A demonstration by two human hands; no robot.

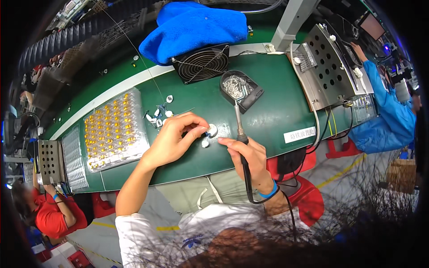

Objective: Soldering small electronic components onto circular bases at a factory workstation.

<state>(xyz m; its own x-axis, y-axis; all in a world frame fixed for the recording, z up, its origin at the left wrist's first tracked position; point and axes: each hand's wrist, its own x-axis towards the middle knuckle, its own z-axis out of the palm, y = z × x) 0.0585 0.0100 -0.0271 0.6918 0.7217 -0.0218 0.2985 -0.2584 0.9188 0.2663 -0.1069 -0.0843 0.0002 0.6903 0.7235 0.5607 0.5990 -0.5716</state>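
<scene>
My right hand (250, 158) grips a soldering iron (241, 136) by its black handle. The iron's metal tip points away from me, to the front edge of a black tip-cleaner holder (257, 94) filled with curly metal wool. Thumb and fingers of my left hand (174, 138) are pinched at a small round white-rimmed part (212, 130) with thin dark wire, close to the green mat. A little white disc (205, 144) lies just below the fingertips. Beyond my left hand are several loose white round parts (159, 122) with wires.
A clear plastic tray (142, 145) with rows of yellow pieces stands at left. At the back are a black fan (203, 66) and a blue cloth (201, 27). A perforated metal box (328, 62) and cables occupy the right. Co-workers sit at both sides.
</scene>
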